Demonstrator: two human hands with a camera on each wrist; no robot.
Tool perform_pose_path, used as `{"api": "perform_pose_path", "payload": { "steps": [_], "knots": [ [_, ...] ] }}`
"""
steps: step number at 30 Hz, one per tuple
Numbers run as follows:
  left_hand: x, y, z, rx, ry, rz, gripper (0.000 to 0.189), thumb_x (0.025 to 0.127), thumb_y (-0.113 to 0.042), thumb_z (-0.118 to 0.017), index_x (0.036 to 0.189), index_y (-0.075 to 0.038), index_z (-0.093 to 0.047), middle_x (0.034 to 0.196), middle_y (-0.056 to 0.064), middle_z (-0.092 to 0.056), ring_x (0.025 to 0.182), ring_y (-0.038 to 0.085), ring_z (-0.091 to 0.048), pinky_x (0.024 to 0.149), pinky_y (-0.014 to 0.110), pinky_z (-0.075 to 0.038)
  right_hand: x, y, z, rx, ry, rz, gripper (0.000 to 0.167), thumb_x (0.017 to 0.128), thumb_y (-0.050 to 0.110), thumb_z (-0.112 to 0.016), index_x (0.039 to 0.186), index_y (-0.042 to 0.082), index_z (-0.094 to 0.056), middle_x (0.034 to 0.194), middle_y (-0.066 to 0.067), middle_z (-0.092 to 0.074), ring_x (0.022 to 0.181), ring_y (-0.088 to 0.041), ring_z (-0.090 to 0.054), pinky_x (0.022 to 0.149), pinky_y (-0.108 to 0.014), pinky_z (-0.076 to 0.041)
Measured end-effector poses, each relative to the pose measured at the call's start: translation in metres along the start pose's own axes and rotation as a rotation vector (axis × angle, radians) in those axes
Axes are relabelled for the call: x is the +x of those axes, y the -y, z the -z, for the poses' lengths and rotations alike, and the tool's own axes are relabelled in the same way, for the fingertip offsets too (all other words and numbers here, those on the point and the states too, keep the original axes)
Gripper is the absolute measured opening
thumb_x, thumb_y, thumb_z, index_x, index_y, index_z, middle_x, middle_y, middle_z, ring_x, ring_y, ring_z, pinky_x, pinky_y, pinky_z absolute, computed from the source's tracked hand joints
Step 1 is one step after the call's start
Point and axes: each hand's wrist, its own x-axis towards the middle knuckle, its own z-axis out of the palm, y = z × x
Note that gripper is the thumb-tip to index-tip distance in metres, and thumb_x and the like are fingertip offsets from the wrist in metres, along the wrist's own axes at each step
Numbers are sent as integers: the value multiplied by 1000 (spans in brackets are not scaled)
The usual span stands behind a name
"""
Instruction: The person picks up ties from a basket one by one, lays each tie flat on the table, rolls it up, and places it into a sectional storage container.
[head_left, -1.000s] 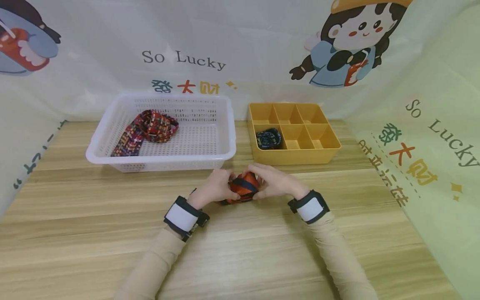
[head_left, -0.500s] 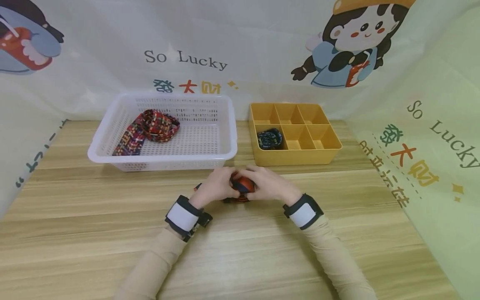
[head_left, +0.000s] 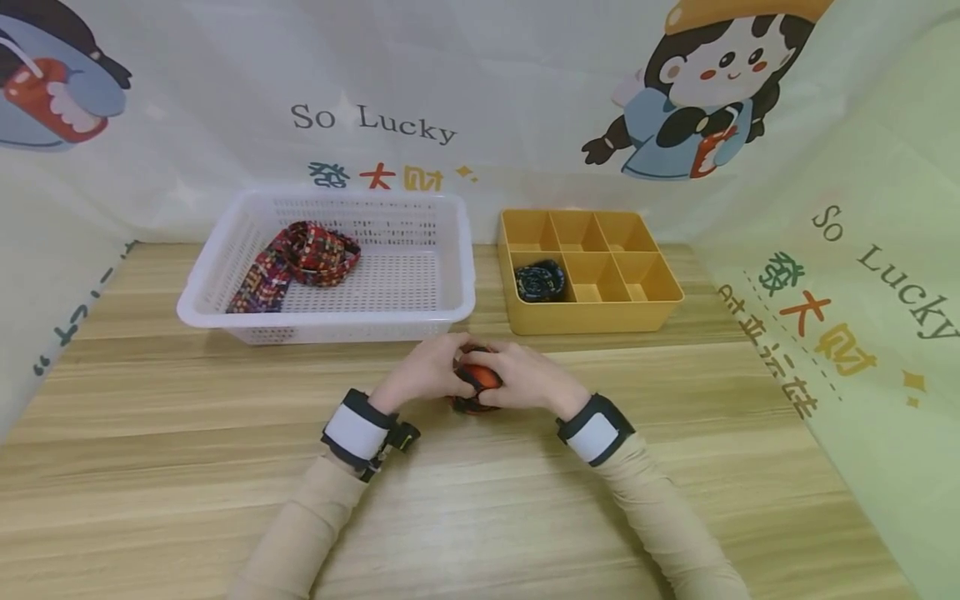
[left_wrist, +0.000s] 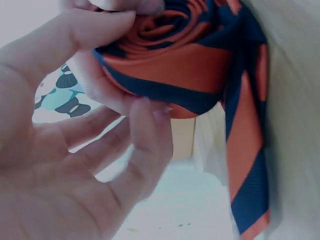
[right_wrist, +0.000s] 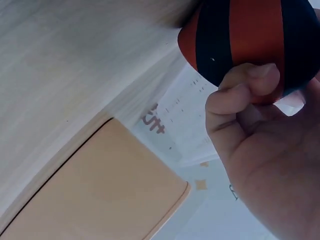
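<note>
An orange and navy striped necktie (head_left: 480,377) is rolled into a thick coil on the table, between both hands. My left hand (head_left: 427,371) holds the coil's left side, thumb and fingers curled round it. From the other side, my right hand (head_left: 534,375) grips the roll, its curled fingers pressing the striped outer layer in the right wrist view. A loose tail (left_wrist: 247,155) of the necktie extends from the coil along the tabletop in the left wrist view. In the head view the hands cover most of the roll.
Behind the left hand stands a white perforated basket (head_left: 322,319) with a multicoloured, partly rolled necktie (head_left: 318,254) inside. A yellow six-compartment box (head_left: 596,317) is at the back right; a rolled dark patterned necktie (head_left: 540,281) sits in its front left compartment.
My right hand has shifted slightly left with the roll. The tail that showed beyond the left wrist half a second ago is out of sight in the head view.
</note>
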Motion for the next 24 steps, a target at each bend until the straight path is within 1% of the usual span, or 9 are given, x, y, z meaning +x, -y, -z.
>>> {"api": "perform_pose_path", "payload": {
  "steps": [4, 6, 10, 13, 15, 17, 19, 21, 24],
  "knots": [
    [1, 5, 1, -17, -23, 21, 58, 69, -7, -74, 123, 1, -55, 94, 12, -64, 77, 19, -55, 65, 25, -43, -1, -2, -1, 42, -26, 10, 58, 80, 24, -69, 135, 14, -51, 128, -16, -56, 102, -24, -60, 84, -36, -52],
    [1, 10, 2, -37, -18, 33, 56, 68, -4, -73, 121, 2, -55, 88, 12, -62, 72, 17, -53, 62, 23, -41, -1, -3, -1, 62, -54, 28, 58, 80, 25, -71, 134, 14, -51, 128, -15, -56, 104, -24, -60, 84, -36, -53],
    [1, 16, 4, -66, 14, 50, 58, 69, 0, -73, 123, 3, -51, 94, 16, -63, 75, 19, -56, 65, 25, -45, 0, -2, 0, 64, -92, 44, 50, 82, 26, -70, 129, 14, -56, 123, -15, -59, 100, -22, -61, 80, -32, -54],
    [1, 15, 4, -21, 33, 8, 64, 71, -7, -76, 128, 3, -48, 110, 18, -63, 88, 23, -60, 74, 29, -49, 0, 0, 1, 30, -83, 10, 44, 83, 25, -68, 125, 14, -60, 120, -15, -61, 95, -22, -62, 76, -31, -54],
    [1, 13, 3, -2, 32, -16, 66, 72, -11, -77, 131, 1, -49, 115, 18, -63, 91, 25, -60, 75, 31, -49, 0, 1, 2, 1, -70, -12, 42, 83, 24, -67, 123, 15, -62, 120, -15, -61, 95, -22, -61, 76, -32, -54],
    [2, 11, 3, -1, 18, -35, 66, 73, -14, -77, 132, -1, -50, 119, 16, -62, 92, 24, -59, 74, 28, -48, 0, 2, 3, -25, -67, -24, 41, 82, 24, -68, 121, 15, -62, 120, -15, -61, 95, -23, -61, 75, -34, -54],
    [3, 11, 2, -30, -1, -16, 63, 74, -14, -76, 131, 0, -51, 115, 16, -63, 85, 22, -59, 68, 27, -47, -1, 2, 3, -39, -87, -19, 41, 82, 23, -68, 122, 14, -61, 120, -15, -60, 95, -23, -61, 76, -35, -54],
    [4, 12, 1, -50, -32, 13, 57, 75, -12, -74, 127, 1, -55, 111, 17, -65, 82, 22, -59, 67, 27, -48, -1, 2, 3, -38, -136, -8, 41, 84, 23, -69, 123, 15, -59, 120, -15, -57, 91, -24, -61, 74, -35, -54],
    [4, 17, 1, -67, -74, 75, 49, 78, -12, -71, 121, 6, -56, 109, 20, -66, 88, 25, -62, 74, 33, -52, -2, 1, 3, -38, -220, 36, 43, 86, 26, -70, 125, 15, -58, 120, -15, -52, 85, -23, -61, 71, -34, -54]
  ]
}}
